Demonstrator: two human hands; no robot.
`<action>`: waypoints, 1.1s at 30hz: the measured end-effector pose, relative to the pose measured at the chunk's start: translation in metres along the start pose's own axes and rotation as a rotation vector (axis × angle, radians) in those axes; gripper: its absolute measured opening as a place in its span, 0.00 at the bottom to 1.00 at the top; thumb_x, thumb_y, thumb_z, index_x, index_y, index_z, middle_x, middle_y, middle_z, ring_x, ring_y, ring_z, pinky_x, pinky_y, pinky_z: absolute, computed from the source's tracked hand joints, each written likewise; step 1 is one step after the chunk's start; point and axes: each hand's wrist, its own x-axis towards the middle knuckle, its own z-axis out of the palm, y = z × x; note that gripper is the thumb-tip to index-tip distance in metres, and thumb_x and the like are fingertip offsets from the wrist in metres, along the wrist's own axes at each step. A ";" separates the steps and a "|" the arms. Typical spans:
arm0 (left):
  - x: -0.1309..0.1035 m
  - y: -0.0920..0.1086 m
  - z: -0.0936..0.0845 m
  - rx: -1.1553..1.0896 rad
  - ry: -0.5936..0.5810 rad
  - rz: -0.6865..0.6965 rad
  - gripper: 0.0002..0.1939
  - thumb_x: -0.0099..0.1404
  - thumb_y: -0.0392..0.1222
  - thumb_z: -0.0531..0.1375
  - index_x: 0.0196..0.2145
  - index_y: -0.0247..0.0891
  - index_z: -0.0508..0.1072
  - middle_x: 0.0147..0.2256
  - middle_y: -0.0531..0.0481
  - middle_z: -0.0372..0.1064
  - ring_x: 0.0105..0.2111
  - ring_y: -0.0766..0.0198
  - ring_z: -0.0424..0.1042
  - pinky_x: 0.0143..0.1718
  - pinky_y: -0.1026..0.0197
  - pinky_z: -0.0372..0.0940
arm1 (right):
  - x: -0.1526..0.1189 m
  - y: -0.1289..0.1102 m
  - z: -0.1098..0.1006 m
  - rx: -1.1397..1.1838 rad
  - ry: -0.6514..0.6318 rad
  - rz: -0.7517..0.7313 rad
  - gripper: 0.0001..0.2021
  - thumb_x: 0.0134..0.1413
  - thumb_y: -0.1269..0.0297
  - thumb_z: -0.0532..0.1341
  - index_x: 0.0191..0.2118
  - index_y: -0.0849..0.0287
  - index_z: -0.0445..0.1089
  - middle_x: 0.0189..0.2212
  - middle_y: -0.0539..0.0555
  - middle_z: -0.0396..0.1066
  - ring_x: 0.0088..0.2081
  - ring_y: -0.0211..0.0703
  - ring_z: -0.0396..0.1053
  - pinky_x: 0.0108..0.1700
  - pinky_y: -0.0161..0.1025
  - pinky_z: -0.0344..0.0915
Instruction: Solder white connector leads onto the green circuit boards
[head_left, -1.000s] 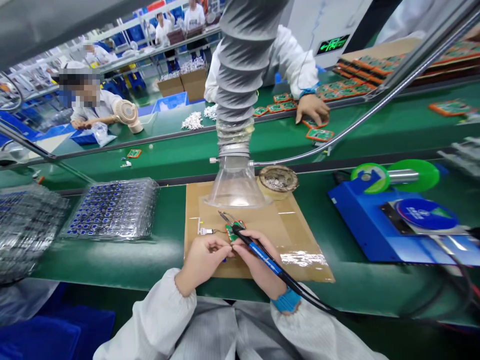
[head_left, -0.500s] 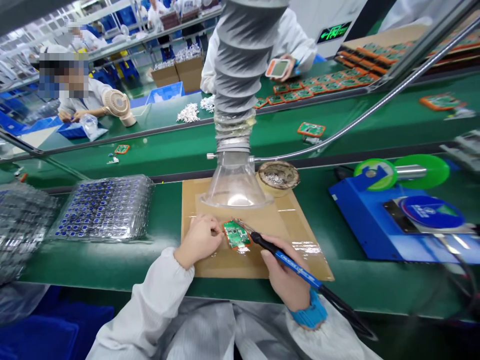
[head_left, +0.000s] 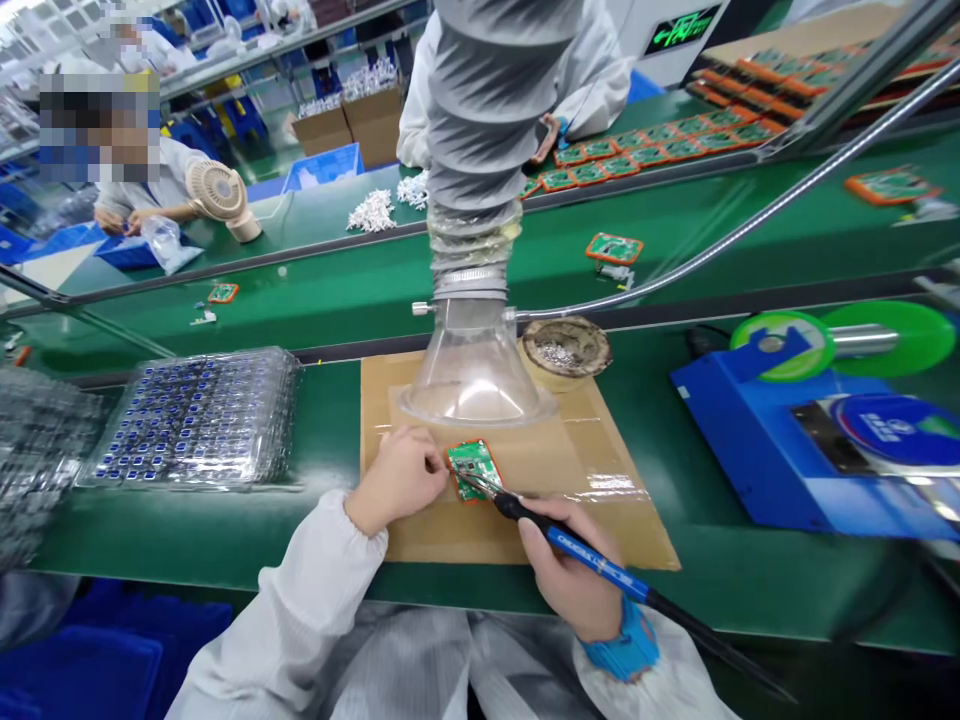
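Note:
A green circuit board with an orange rim lies on the cardboard sheet. My left hand is closed in a pinch at the board's left edge; whatever sits between those fingertips is hidden. In my right hand is a blue and black soldering iron, gripped like a pen. Its metal tip reaches over the board toward the left edge, close to my left fingertips. Just above the board hangs a clear fume extractor hood on a grey ribbed hose.
Behind the hood sits a round pot with silvery bits. A blue solder feeder with green reels stands right. Stacked clear trays of small blue-topped parts lie left. Boards rest on the green conveyor; co-workers sit beyond.
The iron's tip has moved from the board's upper edge across to its left side. My left hand stays pinched in place. The view has shifted slightly.

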 end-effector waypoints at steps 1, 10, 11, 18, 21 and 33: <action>0.000 -0.001 0.000 -0.001 -0.001 0.003 0.12 0.62 0.33 0.63 0.21 0.39 0.74 0.34 0.50 0.76 0.45 0.56 0.70 0.50 0.51 0.58 | 0.001 -0.001 0.000 -0.004 -0.003 -0.007 0.01 0.62 0.65 0.64 0.39 0.53 0.73 0.33 0.50 0.76 0.33 0.40 0.76 0.35 0.34 0.72; 0.002 -0.006 0.002 -0.026 0.005 0.017 0.11 0.61 0.33 0.62 0.21 0.39 0.75 0.33 0.50 0.76 0.42 0.57 0.71 0.50 0.52 0.61 | 0.003 -0.004 0.002 0.009 0.013 -0.047 0.01 0.61 0.67 0.64 0.38 0.55 0.72 0.31 0.50 0.75 0.31 0.39 0.75 0.34 0.34 0.71; 0.002 -0.005 0.002 -0.026 0.003 0.016 0.11 0.61 0.32 0.62 0.21 0.39 0.75 0.33 0.50 0.76 0.43 0.57 0.71 0.49 0.52 0.61 | 0.003 -0.004 0.002 0.008 0.019 -0.046 0.01 0.61 0.67 0.64 0.38 0.55 0.72 0.30 0.50 0.75 0.30 0.39 0.75 0.33 0.34 0.71; 0.002 -0.005 0.001 -0.035 0.002 0.024 0.12 0.60 0.32 0.62 0.20 0.39 0.74 0.32 0.49 0.76 0.42 0.56 0.71 0.49 0.52 0.62 | 0.003 -0.005 0.003 -0.012 0.009 -0.049 0.02 0.59 0.67 0.65 0.38 0.54 0.72 0.30 0.51 0.75 0.30 0.41 0.76 0.33 0.37 0.72; 0.002 -0.005 0.001 -0.034 0.006 0.019 0.12 0.60 0.32 0.62 0.20 0.39 0.74 0.32 0.49 0.76 0.42 0.56 0.71 0.49 0.52 0.62 | 0.004 -0.005 0.003 -0.009 0.004 -0.070 0.03 0.59 0.68 0.65 0.38 0.54 0.72 0.30 0.50 0.74 0.30 0.41 0.75 0.33 0.37 0.72; 0.002 -0.007 0.001 -0.075 0.019 0.049 0.13 0.58 0.29 0.62 0.19 0.39 0.72 0.31 0.50 0.75 0.40 0.59 0.71 0.48 0.56 0.63 | 0.002 0.000 0.004 0.025 -0.034 -0.109 0.06 0.57 0.70 0.65 0.39 0.53 0.70 0.30 0.50 0.73 0.30 0.41 0.75 0.33 0.38 0.70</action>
